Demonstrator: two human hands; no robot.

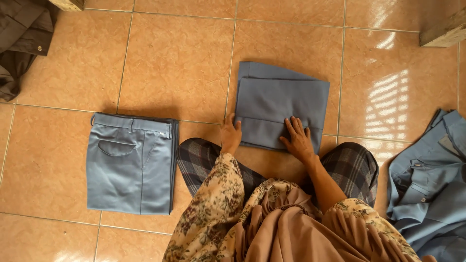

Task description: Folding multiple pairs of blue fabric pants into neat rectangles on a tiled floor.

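A folded blue-grey garment [281,99] lies on the tiled floor in front of me. My left hand [230,135] rests on its near left corner, fingers curled at the edge. My right hand [298,139] lies flat on its near edge, fingers spread over the cloth. Neither hand lifts the fabric. To the left lie folded light-blue trousers [130,162], with a back pocket and belt loops showing, apart from both hands.
A heap of unfolded light-blue clothing [429,184] lies at the right. Dark brown cloth [22,39] sits in the top left corner. Wooden pieces stand at the top left [68,4] and top right [445,31]. My knees in plaid fabric [352,167] rest on the orange tiles.
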